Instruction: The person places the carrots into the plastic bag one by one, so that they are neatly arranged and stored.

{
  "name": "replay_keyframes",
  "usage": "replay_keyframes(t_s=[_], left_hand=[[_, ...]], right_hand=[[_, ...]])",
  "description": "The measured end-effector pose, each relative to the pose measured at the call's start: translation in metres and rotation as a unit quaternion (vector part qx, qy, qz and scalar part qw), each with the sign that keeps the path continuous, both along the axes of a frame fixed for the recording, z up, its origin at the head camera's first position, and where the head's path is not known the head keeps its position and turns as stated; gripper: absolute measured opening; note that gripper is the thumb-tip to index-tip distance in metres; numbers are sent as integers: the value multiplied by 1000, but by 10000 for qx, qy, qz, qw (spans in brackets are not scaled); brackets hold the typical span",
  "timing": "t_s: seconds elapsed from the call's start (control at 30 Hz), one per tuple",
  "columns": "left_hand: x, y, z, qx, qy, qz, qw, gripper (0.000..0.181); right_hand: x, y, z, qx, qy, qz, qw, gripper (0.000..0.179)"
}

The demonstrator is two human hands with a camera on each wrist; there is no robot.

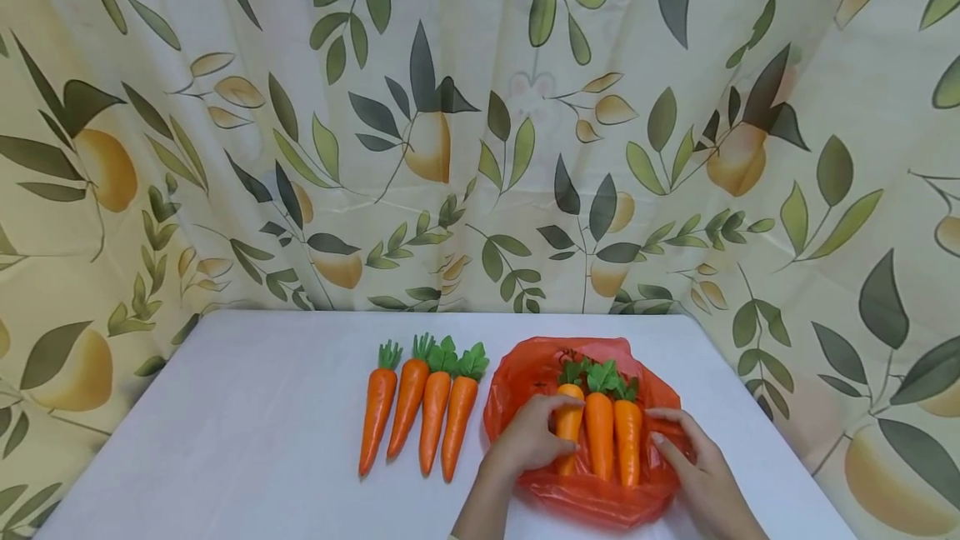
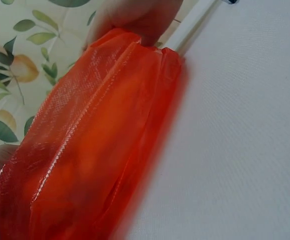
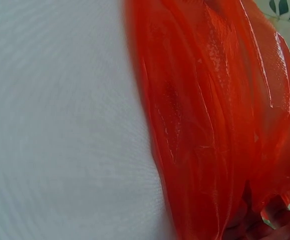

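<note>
A red plastic bag (image 1: 517,382) lies spread open on the right half of the table, its near side bunched up. Inside it three orange carrots with leafy green tops lie side by side: a left carrot (image 1: 568,419), a middle carrot (image 1: 599,432) and a right carrot (image 1: 627,440). My left hand (image 1: 528,433) reaches over the bag's left side and grips the left carrot between thumb and fingers. At the opposite side my right hand (image 1: 693,452) pinches the bag's edge, thumb and forefinger close to the right carrot. The bag's crumpled outer wall (image 2: 95,130) fills much of both wrist views.
Left of the bag, several more carrots (image 1: 434,415) lie in a slanted row on the white table (image 1: 247,423), green tops pointing away. A leaf-and-fruit patterned curtain (image 1: 465,215) hangs behind the table and along both sides.
</note>
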State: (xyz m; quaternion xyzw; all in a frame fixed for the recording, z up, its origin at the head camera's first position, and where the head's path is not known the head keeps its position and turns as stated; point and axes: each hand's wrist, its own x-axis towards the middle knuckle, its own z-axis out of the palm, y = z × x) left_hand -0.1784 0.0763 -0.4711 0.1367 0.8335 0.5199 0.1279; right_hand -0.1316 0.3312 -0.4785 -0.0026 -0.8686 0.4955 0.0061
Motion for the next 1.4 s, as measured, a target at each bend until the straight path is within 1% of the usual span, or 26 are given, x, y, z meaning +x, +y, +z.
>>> replay_keyframes(t_s=[0.2, 0.37, 0.6, 0.7, 0.87, 0.97, 1.1, 1.17, 1.3, 1.4], left_hand=[[2, -2, 3, -61, 73, -61, 9999, 56], [1, -3, 0, -17, 190, -24, 9998, 55], [1, -3, -4, 6, 169, 72, 9998, 50], [0, -2, -8, -28, 158, 63, 9999, 49], [0, 0, -11, -75, 138, 40, 9999, 48], [0, -1, -11, -73, 252, 17, 9997, 48], [0, -4, -9, -81, 398, -12, 9992, 49], [1, -5, -6, -65, 417, -16, 9991, 48], [0, -7, 2, 3, 229, 44, 9997, 46], [2, -8, 9, -39, 131, 41, 9999, 45]], right_hand=[[1, 0, -2, -53, 262, 72, 9996, 38], [0, 1, -3, -108, 155, 50, 9998, 38], [0, 0, -3, -90, 84, 70, 9999, 37], [1, -1, -2, -84, 85, 69, 9999, 38], [1, -2, 0, -253, 30, 91, 9996, 39], [0, -3, 1, -282, 36, 120, 9995, 38], [-2, -3, 1, -244, -21, 118, 9996, 38], [-2, -3, 1, -213, -90, 89, 9997, 38], [-2, -2, 1, -174, -229, 21, 9996, 39], [-1, -2, 1, -139, -229, 28, 9996, 39]])
